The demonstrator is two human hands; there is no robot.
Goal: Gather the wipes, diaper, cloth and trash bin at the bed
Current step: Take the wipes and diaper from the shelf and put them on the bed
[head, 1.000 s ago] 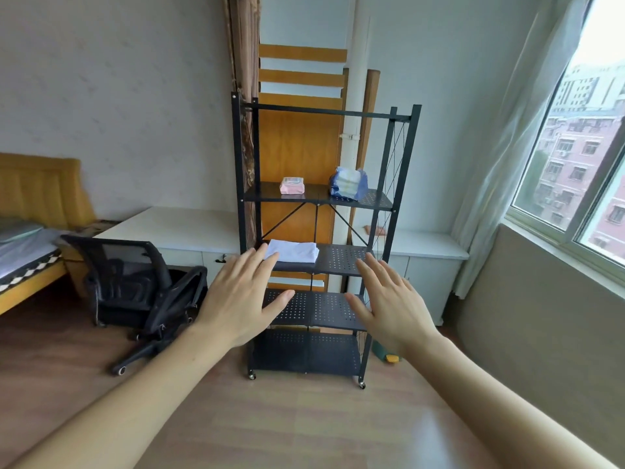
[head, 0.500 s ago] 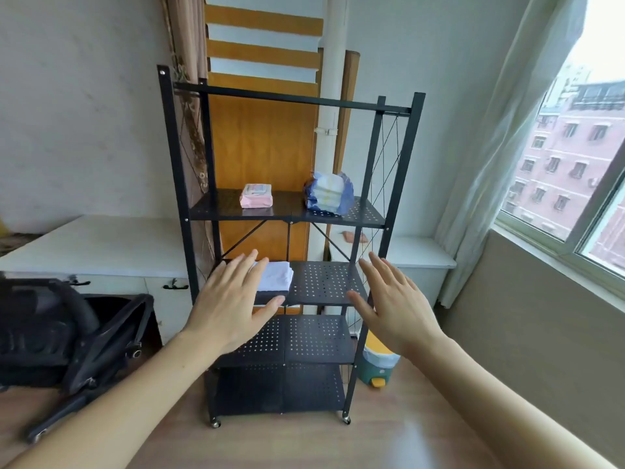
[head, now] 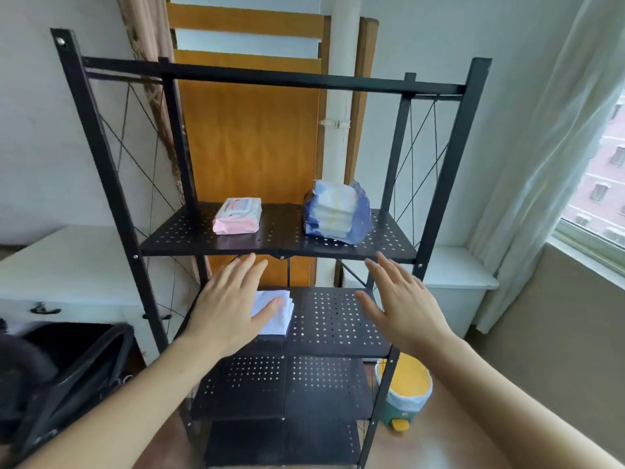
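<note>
A black metal shelf rack (head: 189,245) stands right in front of me. On its upper shelf lie a pink pack of wipes (head: 237,216) at the left and a blue pack of diapers (head: 336,212) at the right. A folded white cloth (head: 278,311) rests on the shelf below, partly hidden by my left hand (head: 230,308). My left hand hovers open over the cloth, fingers spread. My right hand (head: 400,304) is open beside it, in front of the same shelf. A small bin with a yellow lid (head: 406,389) stands on the floor behind the rack's right leg.
A white low cabinet (head: 61,265) runs along the wall behind the rack. A black office chair (head: 50,377) lies at the lower left. A window with a sheer curtain (head: 554,157) fills the right side. An orange wooden board (head: 250,140) leans behind the rack.
The view has closed in on the rack, which now fills the frame. Both hands stay raised and open, now level with the cloth's shelf. The bed has left the view.
</note>
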